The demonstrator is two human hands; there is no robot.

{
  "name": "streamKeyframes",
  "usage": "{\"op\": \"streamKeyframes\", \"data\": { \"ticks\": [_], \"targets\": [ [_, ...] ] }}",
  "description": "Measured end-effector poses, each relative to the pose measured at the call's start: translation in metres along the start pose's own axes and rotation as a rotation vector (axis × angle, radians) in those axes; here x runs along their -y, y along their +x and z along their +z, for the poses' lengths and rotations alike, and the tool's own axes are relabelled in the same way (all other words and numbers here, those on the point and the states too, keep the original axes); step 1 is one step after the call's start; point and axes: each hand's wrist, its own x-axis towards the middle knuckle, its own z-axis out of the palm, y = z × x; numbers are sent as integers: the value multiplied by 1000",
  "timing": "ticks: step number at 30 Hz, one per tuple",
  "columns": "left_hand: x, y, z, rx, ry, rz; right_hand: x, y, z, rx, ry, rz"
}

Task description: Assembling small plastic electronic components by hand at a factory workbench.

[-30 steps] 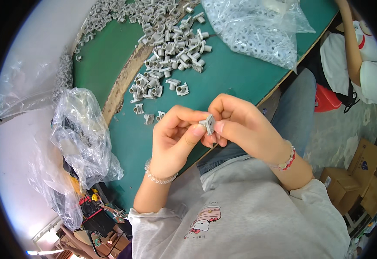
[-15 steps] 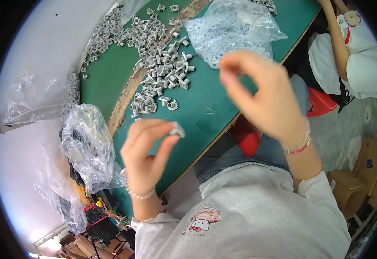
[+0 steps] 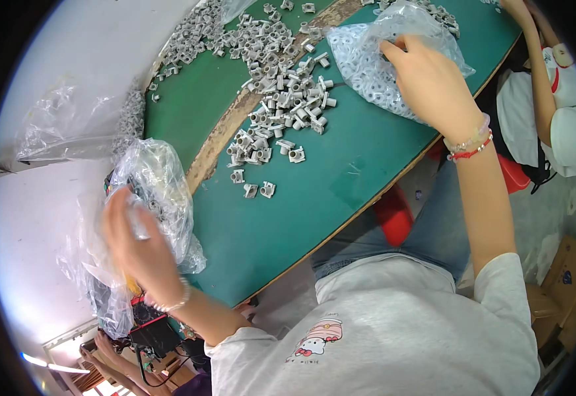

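My right hand [image 3: 433, 86] reaches over the far right of the table, fingers bent down into the mouth of a clear plastic bag [image 3: 373, 72] full of small white ring-shaped pieces. Its fingertips are closed together among the pieces; what they pinch, if anything, is hidden. At the left, my left hand [image 3: 141, 247] is blurred by motion, thumb and fingers apart, beside a crumpled clear plastic bag [image 3: 162, 178] with grey parts inside. No part shows in that hand. Loose grey tube-shaped plastic fittings [image 3: 294, 99] lie heaped across the green table, with a few single fittings [image 3: 268, 190] nearer me.
The green tabletop [image 3: 288, 218] has a worn wooden strip [image 3: 215, 145] across it. More clear plastic [image 3: 57, 119] lies at the left. Another person's arm [image 3: 535, 66] is at the far right. A red stool [image 3: 393, 218] and cardboard boxes [image 3: 565, 277] stand below.
My left hand has swung left to the crumpled bag; the small grey part it pinched no longer shows. My right hand has moved forward into the bag of white pieces. The view has shifted slightly.
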Motion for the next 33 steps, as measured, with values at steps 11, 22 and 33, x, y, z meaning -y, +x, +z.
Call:
{"op": "streamKeyframes", "data": {
  "ticks": [11,22,33],
  "targets": [
    [-112,-32,82,162,-461,328,-6,9,17,0,319,163],
    [-106,-36,55,470,-1406,-457,44,-26,-41,-112,1068,316],
    [-109,-45,53,508,-1665,-635,126,-48,-19,14,1392,271]
  ]
}}
